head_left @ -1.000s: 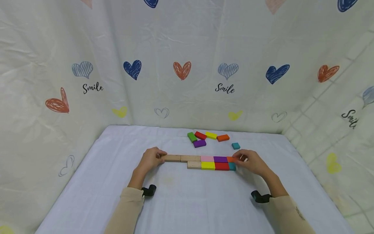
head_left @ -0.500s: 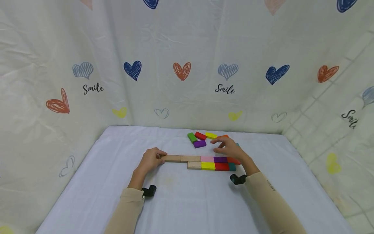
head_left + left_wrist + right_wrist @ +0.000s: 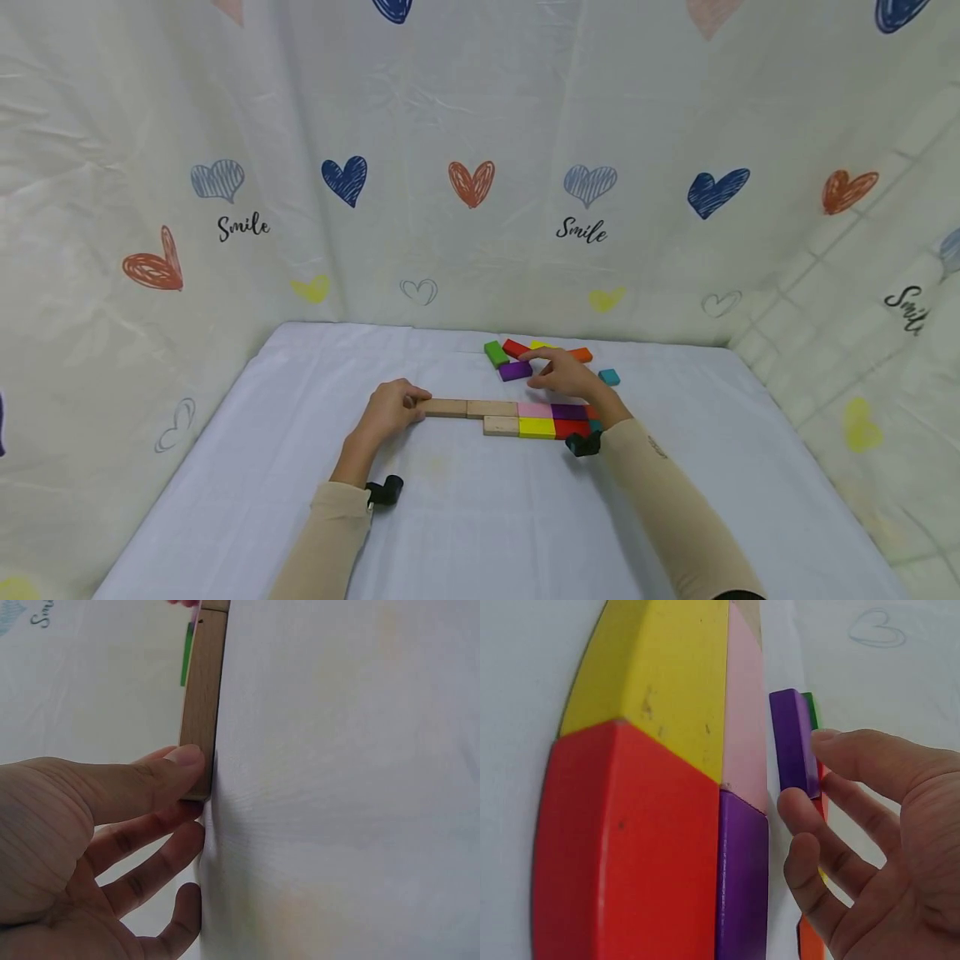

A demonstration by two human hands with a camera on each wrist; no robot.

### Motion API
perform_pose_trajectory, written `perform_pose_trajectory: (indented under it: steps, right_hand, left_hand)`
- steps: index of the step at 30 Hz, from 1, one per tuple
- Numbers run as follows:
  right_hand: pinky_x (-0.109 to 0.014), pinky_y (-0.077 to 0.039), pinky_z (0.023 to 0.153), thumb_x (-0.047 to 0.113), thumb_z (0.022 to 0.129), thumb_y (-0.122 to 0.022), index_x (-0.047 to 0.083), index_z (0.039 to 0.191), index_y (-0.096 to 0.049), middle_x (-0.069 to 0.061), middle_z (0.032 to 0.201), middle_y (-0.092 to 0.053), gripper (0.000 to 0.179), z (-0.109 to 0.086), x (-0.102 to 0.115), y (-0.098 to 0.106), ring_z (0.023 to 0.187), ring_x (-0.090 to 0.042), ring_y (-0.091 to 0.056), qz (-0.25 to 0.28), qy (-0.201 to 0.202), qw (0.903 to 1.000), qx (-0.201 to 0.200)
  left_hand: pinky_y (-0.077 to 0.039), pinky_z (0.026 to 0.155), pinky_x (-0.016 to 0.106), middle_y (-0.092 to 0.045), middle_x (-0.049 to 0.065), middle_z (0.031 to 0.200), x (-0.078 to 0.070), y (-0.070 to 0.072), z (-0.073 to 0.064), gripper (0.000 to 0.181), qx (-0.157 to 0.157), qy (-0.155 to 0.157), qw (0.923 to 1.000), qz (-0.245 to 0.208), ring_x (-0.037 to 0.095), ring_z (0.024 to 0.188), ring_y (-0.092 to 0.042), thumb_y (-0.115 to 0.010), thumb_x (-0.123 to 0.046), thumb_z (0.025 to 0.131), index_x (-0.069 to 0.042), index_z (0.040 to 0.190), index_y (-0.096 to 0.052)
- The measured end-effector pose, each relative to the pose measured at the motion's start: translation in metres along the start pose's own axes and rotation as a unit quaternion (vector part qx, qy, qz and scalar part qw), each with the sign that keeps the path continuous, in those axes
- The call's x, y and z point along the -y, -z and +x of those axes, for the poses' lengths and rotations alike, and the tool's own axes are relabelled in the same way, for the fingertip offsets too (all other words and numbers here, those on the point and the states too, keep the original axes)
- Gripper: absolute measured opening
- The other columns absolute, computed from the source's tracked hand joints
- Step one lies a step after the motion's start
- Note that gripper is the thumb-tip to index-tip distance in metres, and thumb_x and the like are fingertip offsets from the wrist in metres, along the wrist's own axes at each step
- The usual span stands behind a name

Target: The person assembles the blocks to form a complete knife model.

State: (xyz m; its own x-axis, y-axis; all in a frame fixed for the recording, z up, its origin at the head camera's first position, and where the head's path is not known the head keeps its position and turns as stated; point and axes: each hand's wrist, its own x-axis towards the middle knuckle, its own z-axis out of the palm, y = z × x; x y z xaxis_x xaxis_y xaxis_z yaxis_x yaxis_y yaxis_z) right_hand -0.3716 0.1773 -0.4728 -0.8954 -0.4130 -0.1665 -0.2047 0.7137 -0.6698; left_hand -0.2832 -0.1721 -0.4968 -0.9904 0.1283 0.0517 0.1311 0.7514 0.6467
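Observation:
My left hand (image 3: pixel 390 410) pinches the outer end of a plain wooden block (image 3: pixel 444 408), thumb on one face and fingertips at its end. From there a row runs right through a second wooden block (image 3: pixel 491 409), a pink block (image 3: pixel 535 411) and a purple one (image 3: pixel 569 412). A nearer row joins a wooden block (image 3: pixel 501 426), a yellow block (image 3: pixel 537 427) and a red block (image 3: pixel 572 429). My right hand (image 3: pixel 564 375) is beside a loose purple block (image 3: pixel 515 371), fingers parted and loosely bent; in the right wrist view its thumb is close to that block (image 3: pixel 793 742).
Beyond the rows lie a green block (image 3: pixel 497 354), a red block (image 3: pixel 516 348), a yellow block (image 3: pixel 542 344), an orange block (image 3: pixel 581 355) and a small teal block (image 3: pixel 609 377). A white cloth (image 3: pixel 465 517) covers the table; a heart-printed curtain (image 3: pixel 420 242) hangs behind.
My right hand has let go of the row's orange end block and moved left and away from me, over to the loose purple block. The left hand keeps its hold on the wooden block.

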Motion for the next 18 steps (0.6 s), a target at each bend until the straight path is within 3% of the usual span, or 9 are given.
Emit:
perform_pose_trajectory:
  steps: [6,10,18]
  right_hand:
    - [-0.032,-0.054,0.081,0.018,0.094,-0.074,0.022,0.139,-0.064,-0.010,0.135,-0.059,0.046,0.0056,-0.0005,-0.0044,0.103,-0.026,-0.059,0.002,-0.008,1.0000,0.004]
    - [-0.033,-0.054,0.084,0.017,0.092,-0.076,0.024,0.131,-0.068,-0.007,0.127,-0.062,0.041,0.0086,-0.0030,-0.0084,0.107,-0.025,-0.058,-0.006,-0.029,0.9996,-0.004]
    - [-0.034,-0.054,0.084,0.017,0.091,-0.077,0.023,0.126,-0.071,-0.006,0.119,-0.065,0.036,0.0093,-0.0010,-0.0098,0.104,-0.025,-0.059,-0.015,-0.039,0.9990,-0.017]
  left_hand:
    - [-0.048,0.070,0.030,-0.070,0.002,0.100,-0.0020,0.0005,-0.0009,0.031,0.001,0.002,1.0000,0.000,0.015,0.083,-0.058,-0.084,-0.007,0.083,-0.014,0.113,-0.080]
    - [-0.048,0.071,0.030,-0.070,0.002,0.101,-0.0025,0.0005,-0.0011,0.031,0.003,0.003,1.0000,0.000,0.016,0.083,-0.058,-0.083,-0.007,0.083,-0.014,0.113,-0.080]
    - [-0.048,0.072,0.030,-0.070,0.002,0.101,-0.0016,0.0014,-0.0009,0.031,0.003,0.007,1.0000,-0.001,0.016,0.085,-0.058,-0.083,-0.007,0.084,-0.014,0.114,-0.080]
